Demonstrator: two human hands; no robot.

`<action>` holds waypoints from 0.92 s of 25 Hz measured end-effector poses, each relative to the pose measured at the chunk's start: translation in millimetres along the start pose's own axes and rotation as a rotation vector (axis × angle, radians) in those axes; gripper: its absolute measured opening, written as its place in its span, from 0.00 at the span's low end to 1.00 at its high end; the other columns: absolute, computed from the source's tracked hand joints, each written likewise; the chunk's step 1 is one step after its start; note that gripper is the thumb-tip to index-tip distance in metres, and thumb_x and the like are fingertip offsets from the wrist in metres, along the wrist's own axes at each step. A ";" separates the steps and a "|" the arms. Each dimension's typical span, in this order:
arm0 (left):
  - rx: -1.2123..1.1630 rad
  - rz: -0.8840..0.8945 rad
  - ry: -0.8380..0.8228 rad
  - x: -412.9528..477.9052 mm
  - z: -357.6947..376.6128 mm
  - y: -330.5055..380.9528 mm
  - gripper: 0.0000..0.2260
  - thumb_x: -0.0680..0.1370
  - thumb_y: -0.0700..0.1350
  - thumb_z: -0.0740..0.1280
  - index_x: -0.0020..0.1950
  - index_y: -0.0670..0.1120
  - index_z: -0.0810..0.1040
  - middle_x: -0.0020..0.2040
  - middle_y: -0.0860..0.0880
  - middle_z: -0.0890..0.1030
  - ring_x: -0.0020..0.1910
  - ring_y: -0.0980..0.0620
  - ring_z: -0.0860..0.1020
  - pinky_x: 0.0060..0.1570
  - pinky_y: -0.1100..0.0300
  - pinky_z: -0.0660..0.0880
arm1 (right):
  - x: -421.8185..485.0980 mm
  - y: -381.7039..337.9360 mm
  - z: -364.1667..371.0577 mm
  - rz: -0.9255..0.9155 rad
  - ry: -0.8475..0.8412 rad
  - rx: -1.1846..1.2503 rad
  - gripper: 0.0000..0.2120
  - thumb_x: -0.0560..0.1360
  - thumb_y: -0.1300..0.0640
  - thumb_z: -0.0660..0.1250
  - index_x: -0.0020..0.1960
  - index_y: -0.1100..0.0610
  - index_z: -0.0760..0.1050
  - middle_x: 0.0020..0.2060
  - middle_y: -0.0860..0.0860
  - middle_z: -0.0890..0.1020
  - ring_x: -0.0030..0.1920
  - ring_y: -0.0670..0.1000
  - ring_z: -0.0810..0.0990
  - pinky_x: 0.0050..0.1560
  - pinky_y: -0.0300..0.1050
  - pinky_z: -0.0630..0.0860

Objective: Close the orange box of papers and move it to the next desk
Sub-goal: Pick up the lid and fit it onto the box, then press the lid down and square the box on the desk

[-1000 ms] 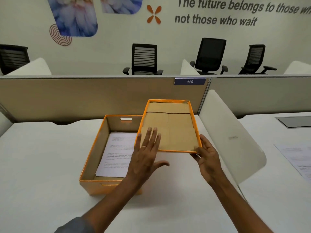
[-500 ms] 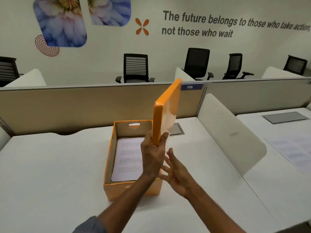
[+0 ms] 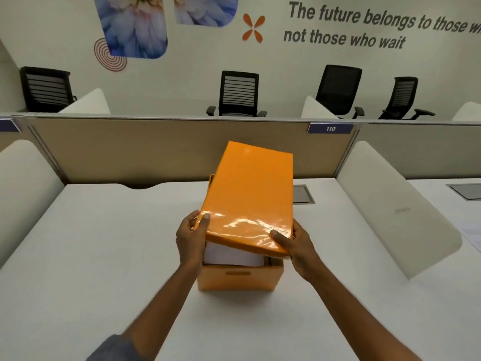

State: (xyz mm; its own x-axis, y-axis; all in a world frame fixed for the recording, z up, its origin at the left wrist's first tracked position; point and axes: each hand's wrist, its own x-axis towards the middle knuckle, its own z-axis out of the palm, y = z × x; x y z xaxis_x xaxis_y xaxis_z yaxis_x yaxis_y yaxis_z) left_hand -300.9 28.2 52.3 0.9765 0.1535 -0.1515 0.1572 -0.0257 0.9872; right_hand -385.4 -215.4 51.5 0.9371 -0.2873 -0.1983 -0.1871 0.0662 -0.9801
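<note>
The orange box (image 3: 239, 278) stands in the middle of the white desk (image 3: 104, 256), with white papers (image 3: 231, 257) showing inside at its near end. The glossy orange lid (image 3: 250, 199) hovers over it, orange side up, tilted with its near edge raised above the box rim. My left hand (image 3: 191, 238) grips the lid's near left corner, thumb on top. On the near right corner my right hand (image 3: 296, 243) holds it the same way. The far part of the box is hidden under the lid.
A white curved divider (image 3: 395, 217) separates this desk from the neighbouring desk (image 3: 442, 199) on the right; another divider (image 3: 23, 188) stands at the left. A beige partition (image 3: 156, 149) runs along the back. A grey cable hatch (image 3: 302, 194) sits right of the box. Office chairs stand beyond.
The lid lay inside-up beside the box, was flipped up on edge in my left hand, and is now turned orange side up over the box, held by both hands.
</note>
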 end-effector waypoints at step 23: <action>0.385 0.045 -0.194 -8.7 -38.9 -66.2 0.25 0.78 0.55 0.69 0.72 0.48 0.75 0.66 0.48 0.81 0.65 0.46 0.79 0.61 0.53 0.75 | 5.8 71.4 19.9 -0.073 0.149 -0.596 0.32 0.82 0.48 0.60 0.81 0.54 0.52 0.81 0.55 0.56 0.78 0.59 0.60 0.75 0.58 0.63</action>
State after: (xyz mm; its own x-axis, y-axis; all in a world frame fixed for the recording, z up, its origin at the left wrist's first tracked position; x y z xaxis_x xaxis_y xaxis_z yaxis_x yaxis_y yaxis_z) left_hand -325.6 67.0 -9.8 0.9875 -0.0436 -0.1512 0.1214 -0.4001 0.9084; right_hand -387.4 -193.3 -19.5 0.9104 -0.4045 -0.0871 -0.2968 -0.4915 -0.8187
